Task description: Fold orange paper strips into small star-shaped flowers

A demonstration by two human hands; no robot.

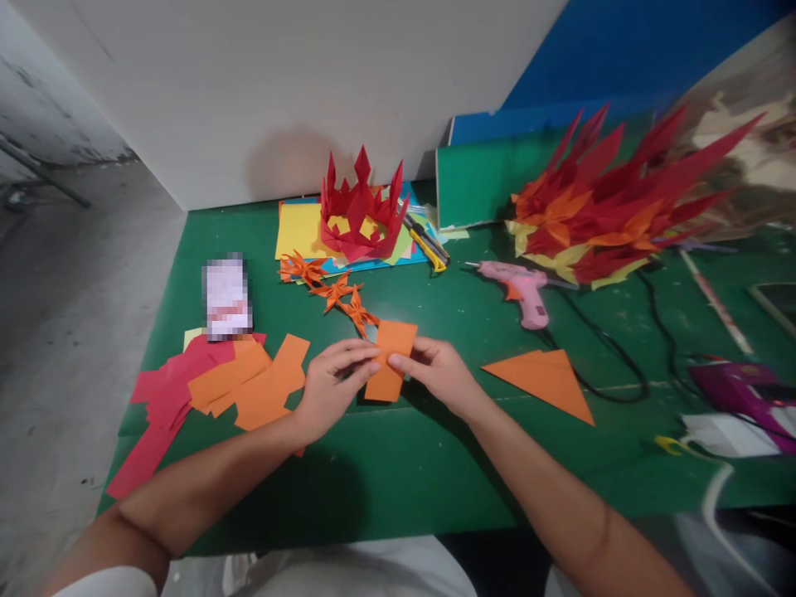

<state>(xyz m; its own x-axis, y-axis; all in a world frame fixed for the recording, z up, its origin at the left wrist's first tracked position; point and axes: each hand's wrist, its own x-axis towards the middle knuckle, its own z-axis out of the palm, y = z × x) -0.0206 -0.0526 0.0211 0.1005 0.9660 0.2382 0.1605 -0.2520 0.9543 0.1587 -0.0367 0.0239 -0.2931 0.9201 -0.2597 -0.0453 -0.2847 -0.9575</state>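
Observation:
Between my two hands, above the green table, is an orange paper rectangle (391, 340). My left hand (336, 377) pinches its left edge with thumb and fingertips. On the opposite edge, my right hand (439, 371) grips it, the thumb on the front and the fingers behind. Just beyond the paper lie several folded orange paper flowers (336, 290) in a row. Loose orange paper pieces (254, 381) are spread to the left of my left hand, overlapping red paper pieces (167, 381). A folded orange paper triangle (550, 377) rests right of my right hand.
A red paper crown (361, 220) stands on coloured sheets (295, 232) beside a utility knife (429, 249). A pink glue gun (516, 286) with a black cable lies near a large red-orange paper piece (615, 207). A blurred phone-like object (226, 297) and a purple box (740, 402) flank the green table (435, 489).

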